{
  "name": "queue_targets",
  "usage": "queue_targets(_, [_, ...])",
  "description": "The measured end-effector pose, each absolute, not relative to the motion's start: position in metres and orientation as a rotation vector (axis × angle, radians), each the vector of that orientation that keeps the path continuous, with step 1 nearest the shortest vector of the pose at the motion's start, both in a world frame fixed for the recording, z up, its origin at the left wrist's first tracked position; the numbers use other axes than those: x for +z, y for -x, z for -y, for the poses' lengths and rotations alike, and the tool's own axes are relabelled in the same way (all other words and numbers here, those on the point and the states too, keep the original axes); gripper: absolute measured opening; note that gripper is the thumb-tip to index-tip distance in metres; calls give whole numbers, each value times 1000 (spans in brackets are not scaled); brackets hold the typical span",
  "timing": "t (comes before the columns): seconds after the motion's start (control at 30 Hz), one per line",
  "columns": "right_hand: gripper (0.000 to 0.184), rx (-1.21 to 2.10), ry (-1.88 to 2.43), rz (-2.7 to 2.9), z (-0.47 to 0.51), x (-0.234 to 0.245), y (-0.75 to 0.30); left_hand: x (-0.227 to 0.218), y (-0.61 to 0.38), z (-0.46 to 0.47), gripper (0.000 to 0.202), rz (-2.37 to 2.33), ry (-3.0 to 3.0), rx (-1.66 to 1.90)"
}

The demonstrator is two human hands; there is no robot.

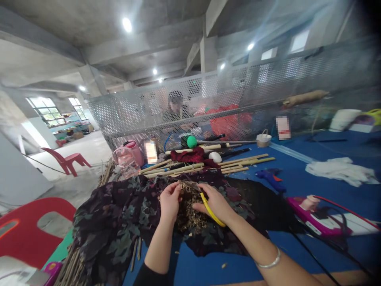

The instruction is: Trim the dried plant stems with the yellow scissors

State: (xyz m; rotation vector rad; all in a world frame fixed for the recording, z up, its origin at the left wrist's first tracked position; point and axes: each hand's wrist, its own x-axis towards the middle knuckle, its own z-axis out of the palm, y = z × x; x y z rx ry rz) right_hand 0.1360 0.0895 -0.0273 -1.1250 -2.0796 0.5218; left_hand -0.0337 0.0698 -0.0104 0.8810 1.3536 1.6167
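Both my hands meet over a brown clump of dried plant stuff (pixel 189 210) lying on a dark flowered cloth (pixel 119 226). My left hand (pixel 170 200) is closed, pinching the clump's top left. My right hand (pixel 214 202) rests on its right side, fingers curled round a yellow-handled tool (pixel 212 211); its working end is hidden in the clump. A silver bangle (pixel 269 262) sits on my right wrist.
The blue table (pixel 297 178) carries bamboo sticks (pixel 208 166), a blue glue gun (pixel 270 177), a pink iron (pixel 312 214) with a black cord, white cloth (pixel 339 170) and a pink bottle (pixel 128 159). A person sits behind the mesh screen (pixel 238 91). Red chairs (pixel 32 226) stand at left.
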Motion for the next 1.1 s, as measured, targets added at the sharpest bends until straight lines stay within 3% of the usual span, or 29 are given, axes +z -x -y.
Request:
queue_targets(0.13, [62, 550, 1132, 2076, -84, -25, -131, -16, 28, -62, 31, -1387, -978, 1606])
queue_targets(0.33, [48, 492, 1270, 2108, -82, -23, -130, -21, 26, -61, 33, -1384, -1066, 1555])
queue_targets(0.8, [47, 420, 1294, 2161, -79, -17, -127, -27, 29, -60, 23, -1498, -1418, 1534])
queue_targets(1.1, [46, 379, 1289, 2178, -77, -15, -126, -20, 25, -56, 30, -1509, -1493, 1537])
